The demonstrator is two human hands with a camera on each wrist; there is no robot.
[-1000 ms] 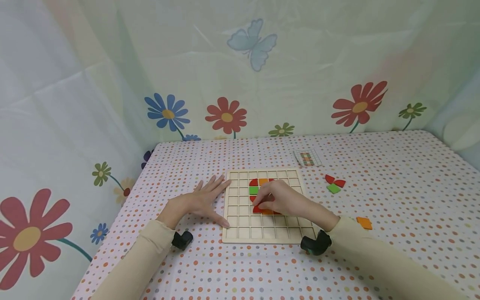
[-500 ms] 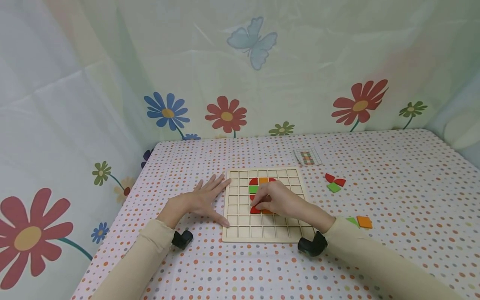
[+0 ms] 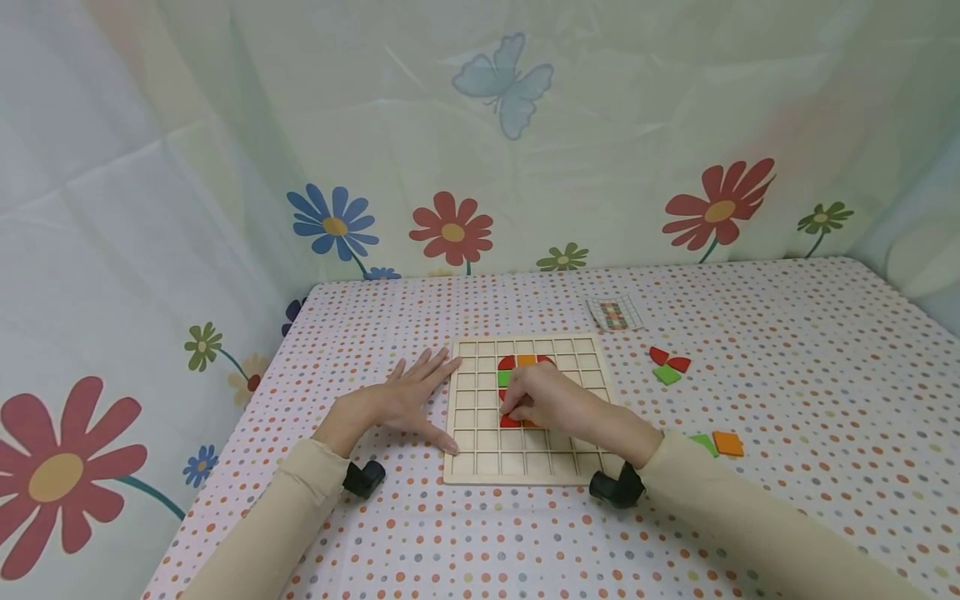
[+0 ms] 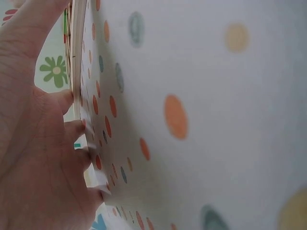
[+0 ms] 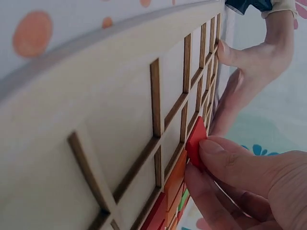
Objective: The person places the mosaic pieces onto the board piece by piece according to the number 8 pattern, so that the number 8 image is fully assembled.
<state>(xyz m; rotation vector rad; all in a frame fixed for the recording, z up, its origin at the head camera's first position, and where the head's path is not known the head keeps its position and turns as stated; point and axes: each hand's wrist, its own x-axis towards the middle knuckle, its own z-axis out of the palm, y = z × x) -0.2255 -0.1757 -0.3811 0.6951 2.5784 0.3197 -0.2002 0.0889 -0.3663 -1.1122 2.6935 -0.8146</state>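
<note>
A wooden grid board (image 3: 525,480) lies before me, with red, orange and green tiles in its middle cells. My left hand (image 3: 408,404) is spread at the board's left side, its thumb and fingertips against the edge. With thumb and fingers, my right hand (image 3: 552,400) pinches a red tile (image 5: 195,141) with a curved side. That tile is tilted at its cell, beside an orange tile (image 5: 176,172) in the right wrist view. A green tile (image 3: 506,378) and an orange tile (image 3: 527,361) lie in cells farther back. My right hand covers part of the pattern.
Right of the board lie two red tiles (image 3: 678,365) and a green square tile (image 3: 667,375). Nearer, by my right sleeve, are orange tiles (image 3: 727,443) and a green one (image 3: 705,444). A printed pattern card (image 3: 615,314) lies behind the board on the dotted cloth.
My right hand has shifted slightly left with the red tile, which now sits lower at its cell. The sleeve's shift uncovers a green tile at right. My left hand stays put.
</note>
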